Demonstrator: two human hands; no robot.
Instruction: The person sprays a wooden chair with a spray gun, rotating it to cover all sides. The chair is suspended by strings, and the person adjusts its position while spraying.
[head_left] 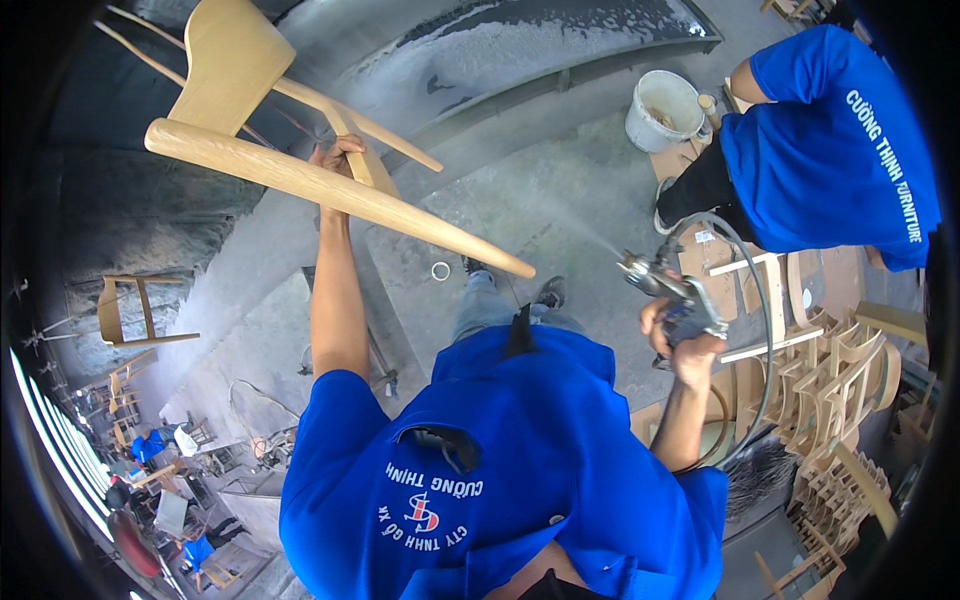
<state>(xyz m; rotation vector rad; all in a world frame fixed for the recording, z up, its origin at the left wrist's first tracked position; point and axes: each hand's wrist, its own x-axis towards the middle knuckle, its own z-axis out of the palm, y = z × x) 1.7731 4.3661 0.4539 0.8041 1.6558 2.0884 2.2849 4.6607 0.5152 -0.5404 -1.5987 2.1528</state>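
Observation:
My left hand (340, 160) grips a wooden chair frame (330, 193) by a rail, raised out to the left. The frame is pale wood, with a broad curved panel (238, 62) and long tapered legs pointing to the right. In my right hand (685, 345) is a metal spray gun (680, 300), its nozzle turned toward the upper left. A fine mist leaves the nozzle toward the chair frame, with a gap between the gun and the wood. From the gun a grey hose (766, 335) curves down past my right forearm.
A co-worker in a blue shirt (830, 150) bends at the right beside a whitish bucket (664, 110). Stacked curved wooden parts (835, 385) fill the lower right. A basin with foamy water (520, 65) lies ahead. Another chair frame (148, 310) hangs at left; a pale ring (440, 271) lies on the floor.

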